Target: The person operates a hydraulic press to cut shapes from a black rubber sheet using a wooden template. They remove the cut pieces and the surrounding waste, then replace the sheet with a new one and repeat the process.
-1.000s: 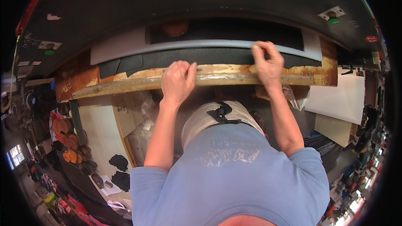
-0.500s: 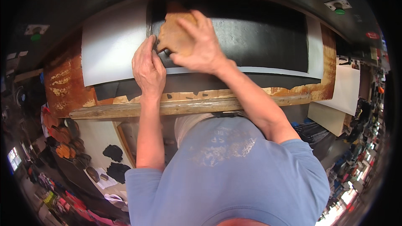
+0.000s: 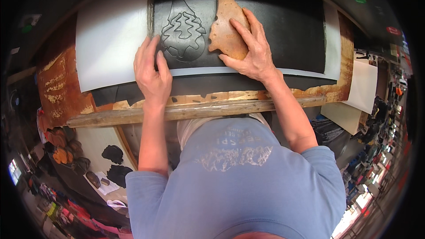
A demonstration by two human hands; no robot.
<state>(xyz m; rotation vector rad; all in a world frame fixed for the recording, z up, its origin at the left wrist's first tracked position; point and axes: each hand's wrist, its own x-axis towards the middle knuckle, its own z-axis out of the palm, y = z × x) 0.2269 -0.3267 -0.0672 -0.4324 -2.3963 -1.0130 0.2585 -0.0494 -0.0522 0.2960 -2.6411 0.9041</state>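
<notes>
Item 1: tan notched block (image 3: pixel 226 35), probably a cutting die; irregular outline, notches along its left edge. Located over the black sheet (image 3: pixel 290 35), right of the pressed outline; whether it rests flat or is held just above cannot be told.

Item 2: right hand (image 3: pixel 252 46), pinching the block — thumb at the near edge, fingertips on its upper face and right edge.

Item 3: left hand (image 3: pixel 152 73), empty, fingers loosely together, thumb apart; near the black sheet's left edge, contact uncertain.

Item 4: black sheet, dark and smooth, lying on a white board (image 3: pixel 108 44); it bears a pressed outline (image 3: pixel 182 35) with wavy inner lines, between the two hands.

Item 5: worktop (image 3: pixel 55 88), worn brown, with a wooden rail (image 3: pixel 195 111) at the front and a black strip (image 3: pixel 217 82) between rail and board.

Item 6: green push-button (image 3: pixel 361 0), upper right, on the dark machine front.

Step in hand, as judged: positioning the block on uncut material beside the outline. The next move seems to call for a square, level seating — close to the outline without overlapping it — then withdrawing both hands.
</notes>
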